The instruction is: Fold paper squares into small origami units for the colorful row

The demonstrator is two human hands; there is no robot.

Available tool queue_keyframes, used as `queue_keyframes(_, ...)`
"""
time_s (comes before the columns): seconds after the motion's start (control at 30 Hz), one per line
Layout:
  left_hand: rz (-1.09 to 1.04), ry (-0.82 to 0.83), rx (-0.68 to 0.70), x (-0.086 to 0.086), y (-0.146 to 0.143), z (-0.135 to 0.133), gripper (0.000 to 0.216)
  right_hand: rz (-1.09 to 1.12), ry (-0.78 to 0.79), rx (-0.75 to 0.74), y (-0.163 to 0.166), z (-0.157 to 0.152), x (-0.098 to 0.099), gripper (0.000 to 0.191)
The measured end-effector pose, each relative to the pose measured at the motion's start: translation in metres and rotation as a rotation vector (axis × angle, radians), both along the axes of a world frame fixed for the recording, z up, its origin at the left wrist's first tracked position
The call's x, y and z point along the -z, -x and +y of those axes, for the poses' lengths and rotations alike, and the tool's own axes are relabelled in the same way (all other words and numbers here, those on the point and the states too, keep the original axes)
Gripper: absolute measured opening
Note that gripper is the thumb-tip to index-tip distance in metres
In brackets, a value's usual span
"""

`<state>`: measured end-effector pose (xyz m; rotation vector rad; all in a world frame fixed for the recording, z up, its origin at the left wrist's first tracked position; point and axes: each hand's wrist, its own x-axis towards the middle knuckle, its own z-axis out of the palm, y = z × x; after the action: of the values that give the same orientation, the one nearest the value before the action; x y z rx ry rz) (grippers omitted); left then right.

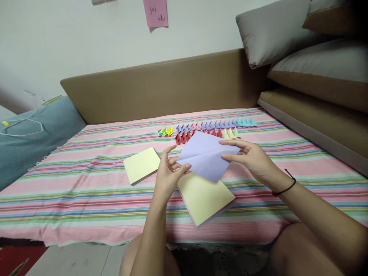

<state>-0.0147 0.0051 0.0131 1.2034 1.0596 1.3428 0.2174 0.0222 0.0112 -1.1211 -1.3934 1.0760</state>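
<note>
While the person sat facing the striped pink multicoloured cloth [94, 172], a lavender square paper sheet [205, 163] was held up in the middle of the frame, a crease running from its left corner towards its right. The left hand [169, 172] pinched the left corner, thumb on top and forefinger raised clear; the right hand [255, 159] held the right corner with thumb and forefinger set apart. The sheet overlapped a pale yellow square paper stack [205, 199] at lower centre; whether they touched, I couldn't tell. Another pale yellow paper pad [142, 165] lay left of centre, and small folded paper pieces in many colours [220, 124] stood in rows above. I judged the sheet to be at an early folding step; the next move seemed to call for matched edges and light, even pressure along the crease.
</note>
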Motion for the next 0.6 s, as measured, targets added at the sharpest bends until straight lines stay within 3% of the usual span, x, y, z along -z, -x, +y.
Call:
queue_keyframes(0.07,0.029,-0.087,-0.045,-0.002,-0.001,-0.001,0.069,-0.003,0.003,0.043,0.000,-0.001,-0.001,0.052)
queue_keyframes(0.17,0.137,-0.186,-0.100,-0.005,-0.001,-0.003,0.042,0.006,0.041,0.059,0.001,-0.003,-0.002,0.055)
queue_keyframes(0.37,0.192,-0.243,-0.297,-0.006,-0.003,-0.006,0.022,-0.063,-0.070,0.107,-0.003,-0.004,-0.005,0.036)
queue_keyframes(0.47,0.210,-0.303,-0.345,-0.004,-0.002,-0.004,0.018,-0.178,-0.201,0.129,-0.002,-0.006,-0.008,0.031)
queue_keyframes(0.6,0.372,-0.478,-0.474,0.003,0.005,0.001,0.011,-0.382,-0.532,0.218,0.000,-0.009,-0.012,0.015)
